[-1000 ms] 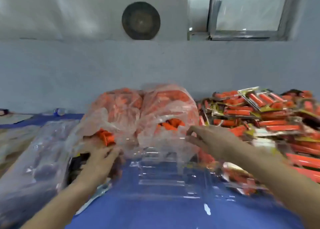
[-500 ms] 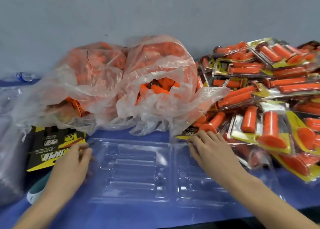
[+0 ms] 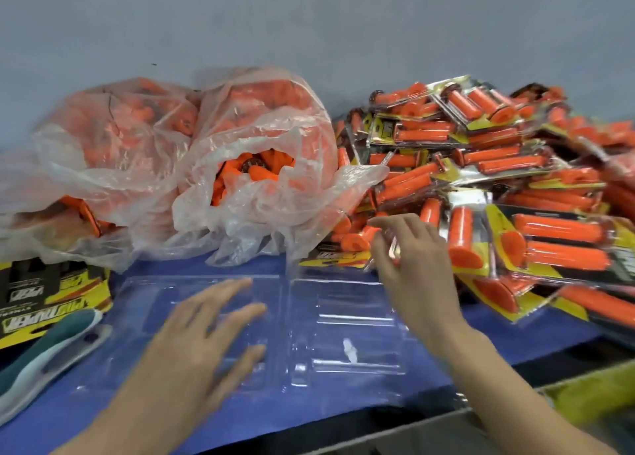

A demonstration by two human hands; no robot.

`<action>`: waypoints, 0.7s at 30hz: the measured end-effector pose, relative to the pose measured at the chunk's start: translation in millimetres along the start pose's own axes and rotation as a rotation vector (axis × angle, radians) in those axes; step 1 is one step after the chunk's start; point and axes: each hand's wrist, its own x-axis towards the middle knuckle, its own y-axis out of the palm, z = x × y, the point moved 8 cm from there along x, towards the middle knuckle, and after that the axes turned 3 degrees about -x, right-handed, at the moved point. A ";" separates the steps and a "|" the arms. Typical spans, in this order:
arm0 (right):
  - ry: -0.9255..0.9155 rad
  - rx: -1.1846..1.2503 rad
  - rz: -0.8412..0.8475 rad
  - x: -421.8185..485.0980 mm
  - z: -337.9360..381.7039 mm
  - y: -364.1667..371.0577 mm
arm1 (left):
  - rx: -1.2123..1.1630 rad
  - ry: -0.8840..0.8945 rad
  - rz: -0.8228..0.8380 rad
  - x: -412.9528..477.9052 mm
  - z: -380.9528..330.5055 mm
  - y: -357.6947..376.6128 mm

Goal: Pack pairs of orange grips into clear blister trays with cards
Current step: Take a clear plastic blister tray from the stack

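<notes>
Step in hand, we judge: laying out an empty tray; the next move calls for a yellow-and-black printed card [image 3: 51,293] and two grips. Clear plastic bags [image 3: 292,207] of loose orange rubber grips [image 3: 264,176] fill the upper left; the hinged clear blister tray [image 3: 343,320] lies open at lower centre. Our left hand [image 3: 206,334] spreads flat over its left half; our right hand [image 3: 412,269] curls at its upper right edge, and we cannot tell whether it grasps anything.

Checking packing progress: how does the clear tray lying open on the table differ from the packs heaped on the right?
The clear tray lies opened flat on the blue table; the packs are heaped on one another. The tray holds no grips or card; the packs hold orange grips over yellow-and-black cards. Both are clear plastic.
</notes>
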 end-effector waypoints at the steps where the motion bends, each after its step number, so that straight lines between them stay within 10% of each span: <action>1: 0.140 0.084 -0.056 -7.0 -23.7 -20.2 | -0.035 0.138 0.085 0.8 -27.8 12.7; 4: 0.691 0.339 -0.113 -58.4 -101.0 -53.0 | 0.052 0.377 0.288 -5.2 -71.6 50.3; 7: 1.019 0.470 0.216 -109.2 -130.0 -33.2 | 0.085 0.341 0.388 -5.6 -66.0 62.0; 14: 1.059 0.756 0.533 -97.5 -105.4 10.7 | 0.131 0.156 0.381 9.0 -20.0 59.4; 21: 1.031 0.723 0.346 -49.3 -141.5 46.6 | 0.162 0.180 0.161 23.2 -27.6 50.6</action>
